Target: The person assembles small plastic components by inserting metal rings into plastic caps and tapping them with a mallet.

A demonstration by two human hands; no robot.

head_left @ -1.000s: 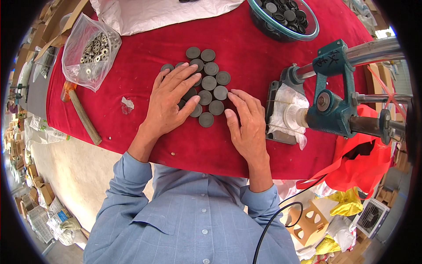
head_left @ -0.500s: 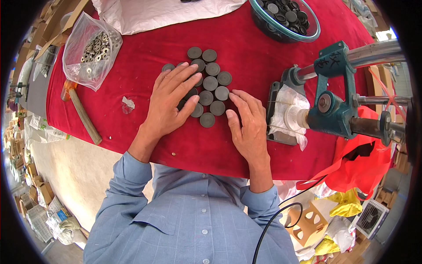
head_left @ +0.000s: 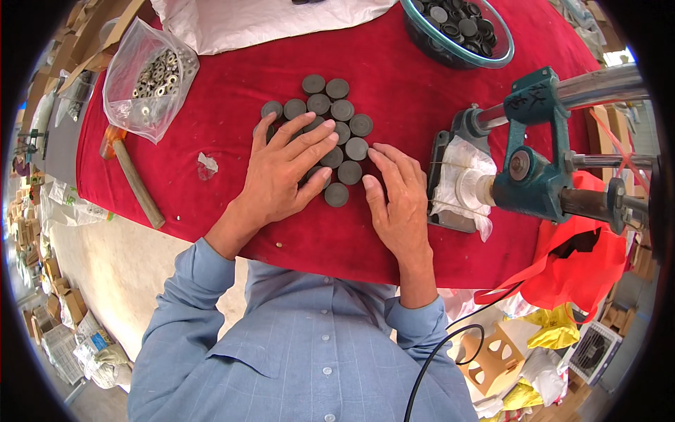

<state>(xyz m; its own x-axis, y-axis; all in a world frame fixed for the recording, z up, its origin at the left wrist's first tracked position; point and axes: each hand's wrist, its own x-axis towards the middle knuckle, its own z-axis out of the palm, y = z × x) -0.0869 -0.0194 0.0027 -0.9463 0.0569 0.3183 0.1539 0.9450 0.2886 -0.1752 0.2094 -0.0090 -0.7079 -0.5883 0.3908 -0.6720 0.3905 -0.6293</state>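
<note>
Dark grey round flat discs (head_left: pixel 342 133), apparently of rubber or pressed material, are shown clustered in one layer on the red cloth-covered desk (head_left: pixel 211 105). The left hand (head_left: pixel 285 172) is laid flat, fingers spread, over the cluster's left part; nothing is gripped. The right hand (head_left: pixel 397 200) is likewise open, palm down, its fingertips touching the discs at the cluster's right edge. To the right, a teal cast-metal press with a steel lever (head_left: pixel 534 155) is mounted; a clear glass bowl of similar discs (head_left: pixel 457 32) and a clear plastic bag of metal washers (head_left: pixel 148 77) stand farther off. Discs could be judged liable to overlap or scatter if pressed unevenly, since they lie loose.
</note>
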